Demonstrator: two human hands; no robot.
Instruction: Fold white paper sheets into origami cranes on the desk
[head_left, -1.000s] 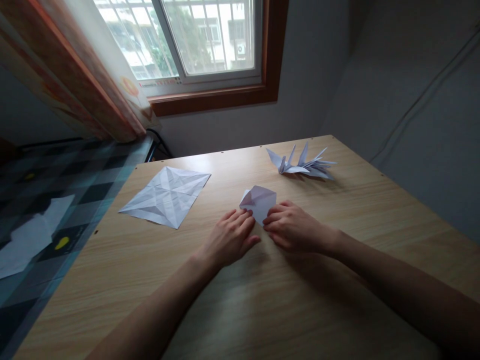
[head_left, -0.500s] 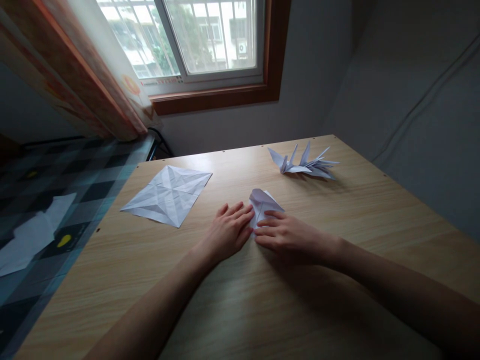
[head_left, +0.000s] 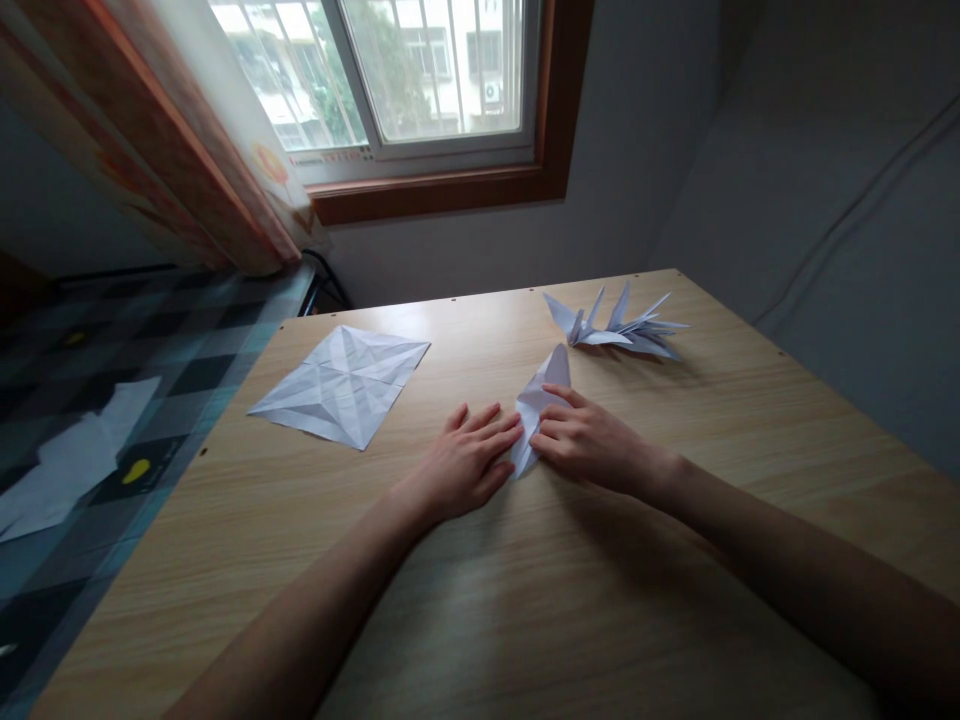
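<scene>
A small white folded paper point(head_left: 532, 402) lies on the wooden table point(head_left: 450, 620), one pointed flap lifted toward the window. My left hand point(head_left: 471, 460) rests flat beside it, fingers spread and fingertips on its left edge. At the paper's right side, my right hand point(head_left: 589, 440) has its fingers bent on the raised flap, gripping it; the thumb is hidden. Farther left lies a creased, opened-out square of paper point(head_left: 345, 385). Several white folded paper pieces with pointed tips point(head_left: 615, 328) are gathered toward the back right.
To the left, a checked cloth point(head_left: 217, 335) covers a lower surface, with white paper pieces point(head_left: 67, 470) on it. Behind the table are a barred window point(head_left: 442, 80), an orange curtain point(head_left: 187, 150) and a grey wall point(head_left: 637, 150).
The paper's flap has risen and now points up toward the window. My right hand has moved slightly up and right with it, fingers more bent. My left hand stays flat.
</scene>
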